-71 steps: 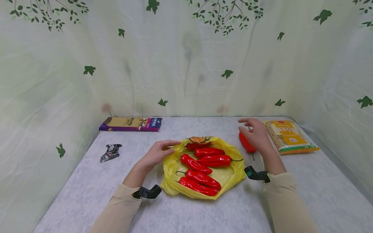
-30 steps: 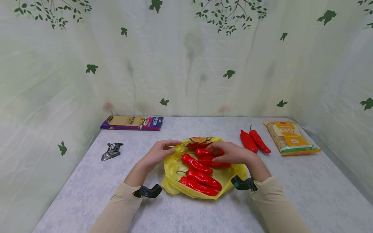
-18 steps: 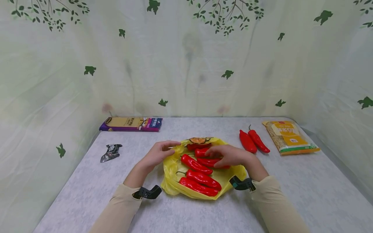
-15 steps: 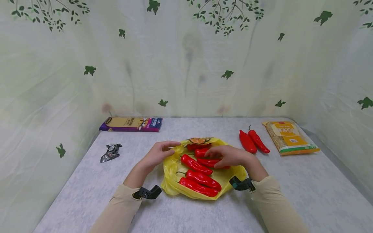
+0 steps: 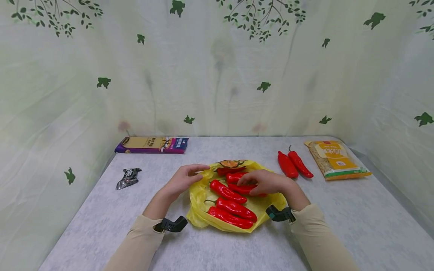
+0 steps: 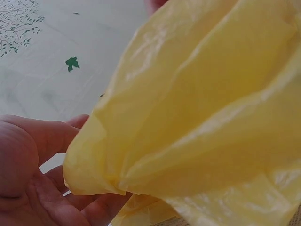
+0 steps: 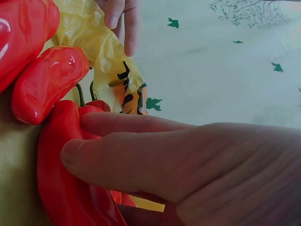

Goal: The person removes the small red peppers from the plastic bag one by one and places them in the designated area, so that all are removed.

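In the head view a yellow plastic bag (image 5: 198, 210) lies spread open at the middle of the table, with several red peppers (image 5: 230, 213) inside. My left hand (image 5: 181, 181) is at the bag's left rim, fingers extended and thumb apart from them; the left wrist view shows the yellow film (image 6: 188, 103) partly covering the fingers. My right hand (image 5: 268, 182) reaches over the bag's right side. Its thumb and fingers hold a red pepper (image 7: 59, 155) in the right wrist view, the fingertips partly hidden. Two more red peppers (image 5: 287, 164) lie side by side on the table, beyond the right hand.
A yellow and clear grain packet (image 5: 337, 160) lies at the right back. At the left back is a long purple and tan packet (image 5: 152, 145), with a small black wrapper (image 5: 128, 178) nearer. A leaf-printed curtain (image 5: 217, 75) surrounds the grey table (image 5: 84, 233).
My right hand has come from beside the grain packet back to the bag and onto a pepper inside. Two peppers now show where it was. The left hand has stayed at the rim.
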Motion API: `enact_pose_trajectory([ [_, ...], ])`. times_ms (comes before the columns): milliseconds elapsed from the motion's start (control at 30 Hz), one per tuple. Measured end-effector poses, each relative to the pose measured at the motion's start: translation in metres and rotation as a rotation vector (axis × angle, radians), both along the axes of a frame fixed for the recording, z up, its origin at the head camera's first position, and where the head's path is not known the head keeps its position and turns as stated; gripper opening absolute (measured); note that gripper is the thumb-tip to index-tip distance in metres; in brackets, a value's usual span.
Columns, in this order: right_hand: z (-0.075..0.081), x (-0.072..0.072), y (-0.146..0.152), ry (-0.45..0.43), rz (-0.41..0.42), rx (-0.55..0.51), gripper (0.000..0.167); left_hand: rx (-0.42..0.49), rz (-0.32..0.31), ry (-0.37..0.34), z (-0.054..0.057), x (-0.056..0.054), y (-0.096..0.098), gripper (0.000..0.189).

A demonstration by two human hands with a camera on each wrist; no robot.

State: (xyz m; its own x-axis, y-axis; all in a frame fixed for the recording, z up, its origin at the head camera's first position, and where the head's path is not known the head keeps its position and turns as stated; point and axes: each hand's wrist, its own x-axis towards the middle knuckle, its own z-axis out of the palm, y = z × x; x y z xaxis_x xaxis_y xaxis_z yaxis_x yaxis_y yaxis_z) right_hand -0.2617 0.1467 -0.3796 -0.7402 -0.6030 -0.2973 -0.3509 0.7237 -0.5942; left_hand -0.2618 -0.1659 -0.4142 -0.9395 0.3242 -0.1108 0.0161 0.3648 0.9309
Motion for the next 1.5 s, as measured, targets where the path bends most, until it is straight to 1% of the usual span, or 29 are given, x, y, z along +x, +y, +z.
enact_pose_trajectory([
  [300, 0.000, -0.001, 0.002, 0.009, 0.001, -0.013, 0.033, -0.005, -0.001, 0.007, 0.000, 0.000, 0.000, 0.035],
  [433, 0.003, 0.000, 0.003, 0.009, 0.004, -0.026, 0.034, -0.004, -0.006, 0.015, 0.000, 0.001, 0.000, 0.035],
  [533, 0.006, 0.002, 0.004, 0.010, 0.007, -0.029, 0.034, -0.002, -0.007, 0.014, 0.001, 0.001, 0.000, 0.035],
  [733, 0.014, 0.005, 0.008, 0.047, 0.035, -0.036, 0.034, -0.002, -0.003, 0.008, 0.001, 0.001, 0.000, 0.035],
  [933, 0.022, 0.007, 0.014, 0.062, 0.045, -0.077, 0.035, -0.007, 0.001, 0.009, 0.001, 0.001, 0.000, 0.035],
  [1167, 0.033, 0.008, 0.025, 0.089, 0.017, -0.160, 0.034, -0.002, 0.006, 0.001, 0.000, 0.001, 0.000, 0.035],
  [1333, 0.041, 0.009, 0.033, 0.113, -0.042, -0.220, 0.033, -0.002, 0.014, -0.008, 0.001, 0.001, 0.000, 0.035],
  [1500, 0.048, 0.009, 0.043, 0.166, -0.104, -0.285, 0.033, 0.000, 0.007, -0.004, 0.000, 0.000, 0.000, 0.035],
])
